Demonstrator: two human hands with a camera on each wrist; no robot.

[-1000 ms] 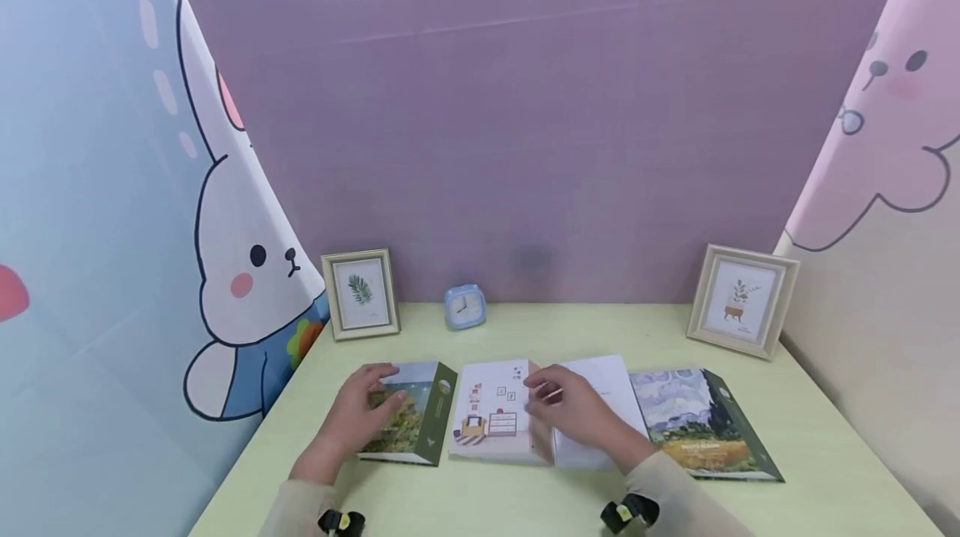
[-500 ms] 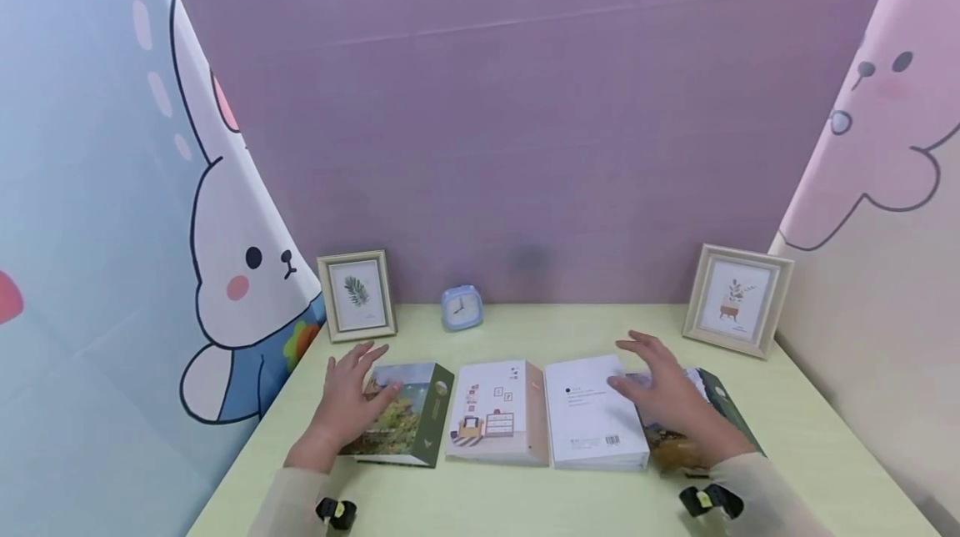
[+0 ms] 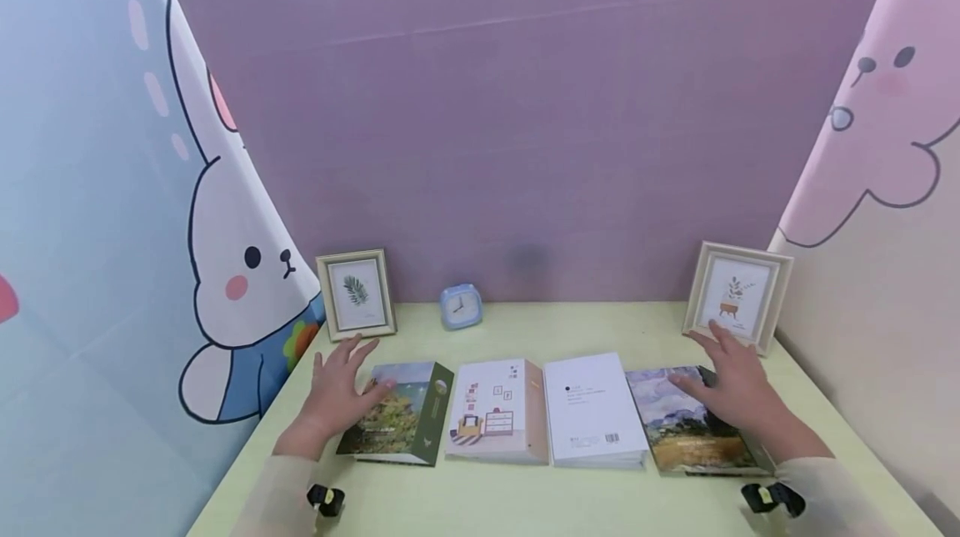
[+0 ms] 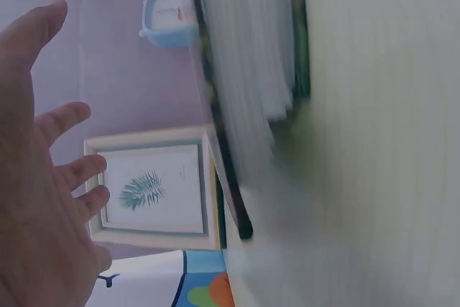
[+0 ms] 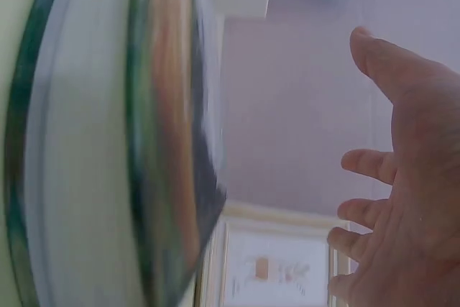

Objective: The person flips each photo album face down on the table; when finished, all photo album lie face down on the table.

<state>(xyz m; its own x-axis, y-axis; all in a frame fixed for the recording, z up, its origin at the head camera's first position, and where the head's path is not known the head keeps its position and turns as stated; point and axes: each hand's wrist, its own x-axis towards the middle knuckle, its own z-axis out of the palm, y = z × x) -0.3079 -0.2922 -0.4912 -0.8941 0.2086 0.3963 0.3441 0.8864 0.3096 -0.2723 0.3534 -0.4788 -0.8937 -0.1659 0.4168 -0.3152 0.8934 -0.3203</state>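
Note:
Four-sided thick books lie in a row on the table. My left hand, fingers spread, hovers over the left edge of a green-spined landscape book; the left wrist view shows a gap between palm and cover. To its right lie a white book with a furniture drawing and a plain white book with a barcode. Above the right side of a painted-landscape book is my right hand, fingers extended and holding nothing. That hand partly hides the book's spine.
At the back left stands a leaf-print picture frame, with a small blue clock to its right. A plant-print frame stands back right, partly behind my right fingers. Printed cloth and a purple wall bound the pale table.
My right hand has moved right, from the white books to above the rightmost book, uncovering the barcode book. My left hand has shifted slightly left, off most of the green-spined book.

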